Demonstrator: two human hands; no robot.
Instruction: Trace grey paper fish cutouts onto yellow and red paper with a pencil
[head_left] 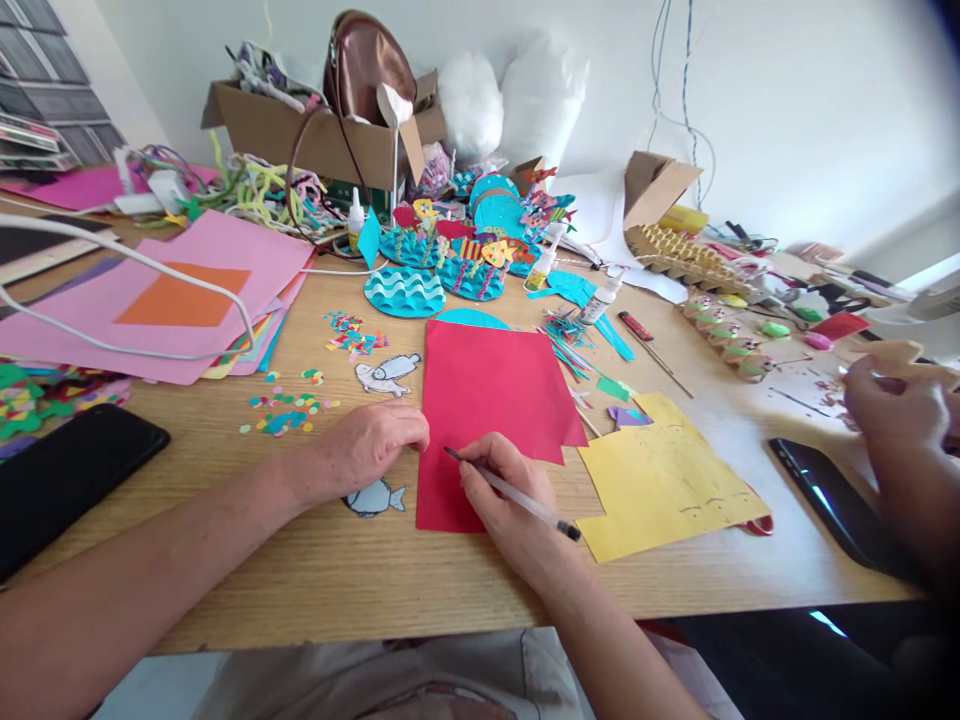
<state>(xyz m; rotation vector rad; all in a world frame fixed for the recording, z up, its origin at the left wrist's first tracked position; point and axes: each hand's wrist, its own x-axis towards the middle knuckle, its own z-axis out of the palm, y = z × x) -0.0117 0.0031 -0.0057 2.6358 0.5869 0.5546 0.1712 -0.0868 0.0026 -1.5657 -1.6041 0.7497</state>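
Note:
My right hand (517,495) is closed around a pen (534,508) with a clear barrel and black cap end. The pen's tip points left, over a sheet of red paper (484,390) with a stepped right edge. At the sheet's left edge is my left hand (367,445), its fingers curled and pressed together. I cannot make out what, if anything, they hold. Grey-blue paper fish cutout (373,497) lies below my left wrist, partly covered. Above that hand, a pink and a blue fish cutout (390,372) overlap.
Yellow paper (667,480) with notches lies right of the red sheet. Two phones (82,480) flank the work area. Paper dots (289,408), glue bottles (602,298) and blue wavy crafts (405,292) are scattered around. A co-worker's hand (896,405) is at the right.

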